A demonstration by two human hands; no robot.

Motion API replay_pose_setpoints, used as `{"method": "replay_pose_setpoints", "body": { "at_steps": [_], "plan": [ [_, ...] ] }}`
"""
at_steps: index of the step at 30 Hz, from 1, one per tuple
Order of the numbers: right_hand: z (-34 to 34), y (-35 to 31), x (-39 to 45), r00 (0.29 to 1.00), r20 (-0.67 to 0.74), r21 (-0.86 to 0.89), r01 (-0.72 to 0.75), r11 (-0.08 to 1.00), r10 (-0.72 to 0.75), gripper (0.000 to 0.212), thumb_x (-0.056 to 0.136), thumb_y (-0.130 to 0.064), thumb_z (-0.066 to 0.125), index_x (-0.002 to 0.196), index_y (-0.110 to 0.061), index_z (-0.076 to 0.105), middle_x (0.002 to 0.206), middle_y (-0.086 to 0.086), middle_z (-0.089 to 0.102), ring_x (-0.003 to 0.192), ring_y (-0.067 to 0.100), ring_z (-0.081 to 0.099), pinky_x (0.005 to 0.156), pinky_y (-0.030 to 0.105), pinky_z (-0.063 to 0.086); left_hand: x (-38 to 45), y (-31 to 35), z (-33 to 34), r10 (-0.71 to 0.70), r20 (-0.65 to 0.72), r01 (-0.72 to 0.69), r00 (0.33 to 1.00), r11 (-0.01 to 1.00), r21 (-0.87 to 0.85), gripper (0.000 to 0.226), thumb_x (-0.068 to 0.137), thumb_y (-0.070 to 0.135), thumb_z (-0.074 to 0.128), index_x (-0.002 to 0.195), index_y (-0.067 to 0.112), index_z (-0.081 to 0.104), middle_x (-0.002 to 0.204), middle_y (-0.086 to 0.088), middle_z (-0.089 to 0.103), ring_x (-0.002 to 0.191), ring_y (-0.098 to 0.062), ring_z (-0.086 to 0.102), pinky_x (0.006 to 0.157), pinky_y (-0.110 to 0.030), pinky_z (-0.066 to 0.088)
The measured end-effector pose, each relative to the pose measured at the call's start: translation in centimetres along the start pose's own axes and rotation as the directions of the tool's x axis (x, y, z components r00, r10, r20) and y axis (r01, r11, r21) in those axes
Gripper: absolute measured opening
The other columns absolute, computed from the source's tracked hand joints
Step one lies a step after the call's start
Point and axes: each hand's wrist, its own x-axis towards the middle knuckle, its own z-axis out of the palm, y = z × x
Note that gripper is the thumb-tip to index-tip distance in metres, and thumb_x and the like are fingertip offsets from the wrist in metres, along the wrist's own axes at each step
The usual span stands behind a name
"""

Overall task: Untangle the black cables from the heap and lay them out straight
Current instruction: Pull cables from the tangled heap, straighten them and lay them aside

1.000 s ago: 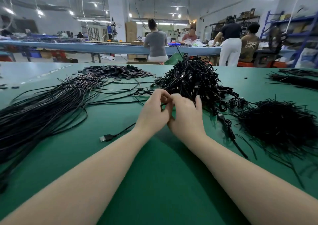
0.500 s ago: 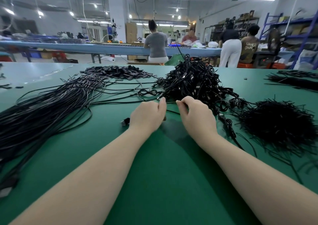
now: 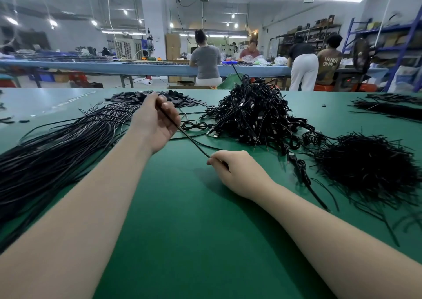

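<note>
The two hands, close together at the heap (image 3: 253,113) a second ago, are now drawn apart: the left hand (image 3: 157,122) grips one cable (image 3: 191,140) raised over the bench (image 3: 182,230), while the right hand (image 3: 235,173) pinches it low. Freed and taut, its long axis slants from far-left down to near-right, ready to join the straightened bundle (image 3: 57,148) at left.

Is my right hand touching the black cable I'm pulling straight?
Touching. The head view shows the right hand pinching the black cable at its fingertips, the cable running up into the left hand.
</note>
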Motion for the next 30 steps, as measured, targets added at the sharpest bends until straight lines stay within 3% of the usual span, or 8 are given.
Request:
{"method": "replay_pose_setpoints", "body": {
  "at_steps": [6,8,11,15,18,22,25,30],
  "plan": [
    [-0.2,1.0,0.4,0.975,-0.124,0.103,-0.172,0.980,0.184,0.029,0.090,-0.048,0.057,0.080,-0.022,0.064,0.061,-0.010,0.054,0.057,0.009,0.050,0.053,0.027,0.038,-1.9,1.1,0.7,-0.449,0.321,0.243,0.834,0.822,0.516,0.045,0.092,0.034,0.043,0.049,0.022,0.053,0.038,0.009,0.038,0.033,-0.005,0.035,0.036,-0.017,0.023],
    [-0.3,1.0,0.4,0.963,-0.175,0.118,-0.188,0.975,0.207,0.031,0.084,-0.052,0.063,0.073,-0.024,0.059,0.063,-0.009,0.055,0.061,0.012,0.052,0.058,0.030,0.042,-2.2,0.3,1.5,-0.628,0.089,0.184,0.773,0.357,0.916,0.040,0.092,0.039,0.044,0.066,0.018,0.066,0.043,0.007,0.045,0.035,-0.008,0.040,0.037,-0.017,0.023],
    [-0.2,0.3,0.4,0.957,-0.246,0.117,-0.131,0.984,0.156,0.031,0.086,-0.048,0.063,0.067,-0.025,0.055,0.058,-0.009,0.052,0.059,0.012,0.049,0.058,0.030,0.041,-2.1,-1.6,2.9,-0.591,-0.259,0.112,0.764,-0.274,0.955,0.047,0.103,0.042,0.025,0.101,0.016,0.064,0.071,0.004,0.070,0.062,-0.009,0.063,0.046,-0.020,0.031],
    [-0.1,-1.2,0.3,0.940,-0.333,0.282,0.020,0.959,0.078,0.023,0.097,-0.030,0.051,0.084,-0.017,0.065,0.051,-0.010,0.047,0.046,0.006,0.040,0.049,0.026,0.031,-0.6,-2.2,2.9,-0.225,-0.007,0.028,0.974,0.091,0.995,0.034,0.104,0.042,0.028,0.108,0.019,0.053,0.094,0.003,0.061,0.079,-0.011,0.054,0.066,-0.025,0.038],
    [0.0,-1.9,0.1,0.965,-0.263,0.349,0.106,0.931,-0.012,0.021,0.099,-0.020,0.048,0.100,-0.016,0.069,0.051,-0.012,0.045,0.044,0.008,0.040,0.046,0.025,0.032,-0.4,-1.3,3.5,-0.041,0.056,-0.012,0.998,0.694,0.720,0.036,0.105,0.039,0.029,0.108,0.019,0.058,0.099,0.000,0.066,0.088,-0.011,0.062,0.081,-0.027,0.047],
    [0.3,-1.4,-0.2,0.999,-0.027,0.325,-0.007,0.946,0.017,0.023,0.099,-0.026,0.046,0.098,-0.023,0.069,0.061,0.001,0.055,0.065,0.034,0.056,0.058,0.036,0.044,-1.4,1.4,3.5,-0.047,0.255,-0.010,0.966,0.976,0.219,0.041,0.103,0.034,0.035,0.091,0.016,0.070,0.071,0.006,0.067,0.066,-0.009,0.065,0.059,-0.021,0.048],
    [-0.1,-0.8,0.2,0.985,-0.101,0.227,-0.111,0.968,0.137,0.030,0.094,-0.044,0.052,0.081,-0.023,0.070,0.058,-0.008,0.055,0.056,0.016,0.051,0.059,0.032,0.039,-2.6,3.5,2.8,-0.367,0.494,0.116,0.788,0.877,0.467,0.024,0.087,0.035,0.058,0.070,0.020,0.068,0.045,0.011,0.045,0.041,-0.005,0.042,0.047,-0.018,0.034],
    [-0.5,-1.0,0.1,0.906,-0.405,0.107,-0.086,0.991,0.123,0.034,0.084,-0.048,0.062,0.063,-0.023,0.054,0.055,-0.009,0.050,0.059,0.013,0.048,0.063,0.035,0.040,-2.7,-0.1,3.4,-0.695,-0.045,0.049,0.718,-0.013,0.999,0.047,0.102,0.041,0.031,0.104,0.011,0.067,0.082,-0.002,0.074,0.064,-0.009,0.065,0.053,-0.018,0.041]
  ]
}}
